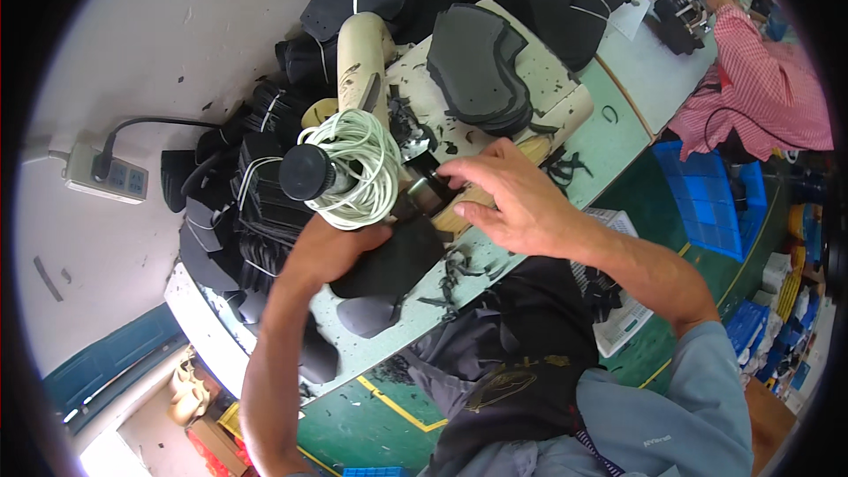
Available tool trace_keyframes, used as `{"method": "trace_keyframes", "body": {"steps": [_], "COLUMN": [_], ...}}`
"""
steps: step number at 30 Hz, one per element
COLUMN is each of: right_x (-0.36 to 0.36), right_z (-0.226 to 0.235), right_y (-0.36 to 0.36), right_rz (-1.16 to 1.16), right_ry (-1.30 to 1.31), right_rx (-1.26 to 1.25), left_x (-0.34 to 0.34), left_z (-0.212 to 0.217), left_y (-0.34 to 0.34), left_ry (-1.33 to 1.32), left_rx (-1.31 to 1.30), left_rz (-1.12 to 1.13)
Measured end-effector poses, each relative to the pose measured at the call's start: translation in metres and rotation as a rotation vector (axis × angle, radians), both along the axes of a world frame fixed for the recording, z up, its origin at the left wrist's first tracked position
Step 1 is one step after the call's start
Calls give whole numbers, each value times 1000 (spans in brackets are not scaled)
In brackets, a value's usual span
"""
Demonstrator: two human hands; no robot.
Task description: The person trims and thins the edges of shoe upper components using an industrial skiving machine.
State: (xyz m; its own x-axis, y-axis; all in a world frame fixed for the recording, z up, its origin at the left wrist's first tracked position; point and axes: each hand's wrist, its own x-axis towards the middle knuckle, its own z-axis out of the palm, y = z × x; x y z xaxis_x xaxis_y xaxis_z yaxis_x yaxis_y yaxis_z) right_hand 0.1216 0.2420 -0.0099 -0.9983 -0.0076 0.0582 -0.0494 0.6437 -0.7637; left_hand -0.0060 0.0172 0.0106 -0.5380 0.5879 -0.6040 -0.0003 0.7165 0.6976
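Your left hand (329, 250) is laid over the black sheet (393, 258) down by the front of the cream machine (360, 57), and I'd guess it's there to keep the piece flat and steady. Can't tell you whether that grip is pinching anything, since the coil of white cord (380, 155) hides most of your fingers. Your right hand (526, 203) is on the other side, thumb and forefinger spread apart, tips close to the dark working end of the machine; whether they touch it I can't make out. So the sheet sits on the near side of the machine, partly tucked under the coil from this angle. That stack of dark cut pieces (477, 66) is on the flat part beyond your right hand, probably so they're within easy reach. White bands around the bundles (265, 177) along the wall look like they're keeping the pieces together. A rounded grey piece (369, 316) lies just below the sheet, near the edge of the counter (601, 146), and black scraps (455, 278) are scattered beside it, loose, not sorted into anything.
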Motion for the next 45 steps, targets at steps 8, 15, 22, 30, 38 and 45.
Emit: {"method": "trace_keyframes", "body": {"steps": [8, 15, 22, 30, 38, 45], "right_x": [-33, 35, 54, 21, -18, 24], "right_z": [22, 27, -19, 48, 19, -2], "right_y": [8, 10, -33, 13, 61, 36], "right_rz": [21, -27, -384, -335, -165, -171], "right_ry": [-23, 56, -176, 124, 609, 554], "right_rx": [129, -76, -551, -643, 175, 59], "left_x": [56, 38, 21, 66, 147, 120], "left_z": [-25, -11, -9, -21, -120, -77], "left_y": [20, 25, 17, -37, -137, -136], "left_ry": [-451, -399, 172, 125, 739, 419], "left_rx": [180, -13, -36, 19, -362, -267], "left_rz": [627, 521, -6, 492, -52, -1]}}
